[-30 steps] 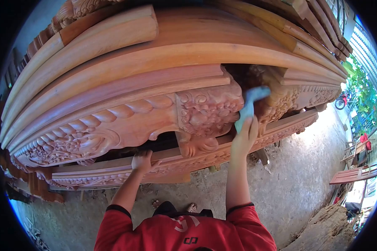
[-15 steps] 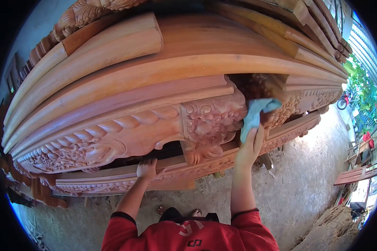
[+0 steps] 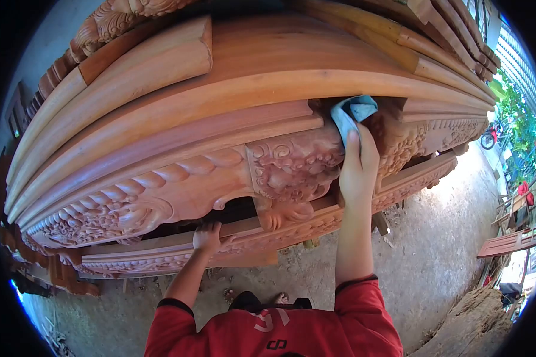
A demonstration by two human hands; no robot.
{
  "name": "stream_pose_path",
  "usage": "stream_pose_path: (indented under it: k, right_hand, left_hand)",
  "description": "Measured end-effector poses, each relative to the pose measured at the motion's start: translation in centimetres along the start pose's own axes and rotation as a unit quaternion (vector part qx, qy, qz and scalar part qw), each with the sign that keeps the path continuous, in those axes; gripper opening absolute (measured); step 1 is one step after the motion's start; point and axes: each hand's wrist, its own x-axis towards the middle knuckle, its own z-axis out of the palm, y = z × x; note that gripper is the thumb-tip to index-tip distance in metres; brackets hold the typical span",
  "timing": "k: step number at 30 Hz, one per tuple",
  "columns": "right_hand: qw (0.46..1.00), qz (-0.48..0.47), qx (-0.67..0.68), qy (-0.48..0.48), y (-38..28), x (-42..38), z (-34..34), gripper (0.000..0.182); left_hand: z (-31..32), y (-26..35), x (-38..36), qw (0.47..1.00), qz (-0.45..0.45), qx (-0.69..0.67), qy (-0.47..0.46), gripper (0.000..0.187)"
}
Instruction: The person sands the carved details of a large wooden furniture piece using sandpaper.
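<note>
A large carved reddish wooden furniture piece [image 3: 178, 178] with rope moulding and floral relief fills the view. My right hand [image 3: 357, 169] is raised and grips a light blue cloth [image 3: 350, 113], pressing it into the dark recess beside the carved central block [image 3: 292, 163]. My left hand [image 3: 207, 237] rests fingers down on the lower carved rail [image 3: 161, 256], holding nothing. Both arms wear red sleeves with black cuffs.
Smooth curved wooden mouldings [image 3: 131, 71] are stacked above the carving. Below lies a bare concrete floor [image 3: 435, 250] with wood chips. At the right stand planks [image 3: 512, 243], a log [image 3: 464, 327], greenery and a motorbike [image 3: 488, 140].
My right hand has moved upward with the blue cloth, from the lower side of the carved block into the recess under the top moulding. My left hand stays on the lower rail.
</note>
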Motion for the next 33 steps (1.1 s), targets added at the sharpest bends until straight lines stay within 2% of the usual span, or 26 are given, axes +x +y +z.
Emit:
stream_pose_path:
  k: [2,4,5,7,9,11,12,13,15,16,17,19,20,21,23,25,27,29,30,31,33]
  right_hand:
    - [1.0,-0.023,-0.007,-0.001,0.2,0.1,0.4,0.024]
    - [0.998,-0.053,-0.006,0.031,-0.3,-1.0,1.2,0.024]
    - [0.998,-0.054,0.001,0.034,0.1,-2.5,1.2,0.024]
    - [0.975,-0.192,-0.077,0.078,1.5,-4.4,1.4,0.025]
    - [0.979,-0.174,-0.069,0.08,1.4,-4.0,1.4,0.025]
    - [0.992,-0.081,-0.077,0.062,0.7,-1.5,0.9,0.024]
    - [0.997,-0.019,-0.04,0.062,0.4,-0.6,0.9,0.024]
    - [0.997,-0.024,-0.038,0.059,0.1,-0.4,0.8,0.024]
    - [0.995,-0.069,-0.056,0.05,-0.2,-0.7,0.9,0.025]
    - [0.987,-0.121,-0.094,0.055,-0.4,-1.7,1.6,0.026]
    - [0.958,-0.206,-0.192,0.059,-0.8,-2.6,2.0,0.029]
    - [0.938,-0.271,-0.21,-0.049,-1.5,-4.7,2.5,0.032]
    - [0.919,-0.337,-0.192,-0.07,-1.4,-4.8,2.7,0.032]
    - [0.92,-0.338,-0.185,-0.073,-1.0,-4.4,2.3,0.032]
    - [0.954,-0.227,-0.194,0.002,0.2,-2.4,1.0,0.029]
    - [0.992,-0.065,-0.05,0.099,1.3,-1.7,1.0,0.026]
    - [0.991,-0.09,-0.062,0.074,0.9,-3.3,1.7,0.025]
    - [0.939,-0.291,-0.182,0.007,0.1,-5.5,2.7,0.026]
    - [0.922,-0.331,-0.183,-0.077,-0.8,-6.1,3.0,0.026]
    - [0.896,-0.387,-0.201,-0.087,-0.8,-6.3,3.2,0.025]
    - [0.914,-0.321,-0.237,-0.073,0.4,-5.4,2.3,0.026]
  left_hand:
    - [0.3,0.1,0.1,1.0,0.006,-0.002,0.03,0.053]
    - [-0.9,0.4,0.5,0.999,-0.015,0.007,-0.034,0.052]
    - [-1.0,0.1,0.5,0.999,-0.015,0.014,-0.032,0.052]
    - [-0.4,0.0,0.4,1.0,0.004,0.012,0.01,0.051]
    - [-0.1,-0.1,0.4,1.0,0.0,0.009,0.007,0.051]
    - [-0.1,0.0,0.0,1.0,-0.002,0.005,0.001,0.05]
    - [-0.2,0.1,0.0,1.0,-0.001,0.008,0.005,0.05]
    - [-0.2,0.1,0.3,1.0,-0.002,0.012,0.011,0.05]
    - [-0.3,0.1,0.6,1.0,-0.002,0.011,0.012,0.049]
    - [-0.4,0.1,0.4,1.0,0.001,0.01,0.007,0.049]
    - [-0.3,0.2,0.3,1.0,-0.006,0.01,0.006,0.049]
    - [-0.4,0.3,0.4,1.0,-0.009,0.012,-0.004,0.049]
    - [-0.6,0.4,0.4,1.0,-0.015,0.015,-0.005,0.049]
    - [-0.8,0.7,0.4,1.0,-0.022,0.012,-0.01,0.048]
    - [-1.1,0.6,0.6,0.999,-0.033,0.014,-0.008,0.048]
    - [-1.2,0.8,0.4,0.999,-0.029,0.009,-0.011,0.047]
    - [-1.3,0.8,0.6,0.999,-0.038,0.003,-0.016,0.046]
    - [-1.4,0.9,0.5,0.999,-0.046,-0.004,-0.027,0.046]
    - [-1.2,0.9,0.4,0.999,-0.045,-0.008,-0.019,0.046]
    - [-1.2,0.8,0.4,0.999,-0.042,-0.01,-0.012,0.046]
    - [-1.4,0.8,0.3,0.999,-0.031,-0.002,0.002,0.046]
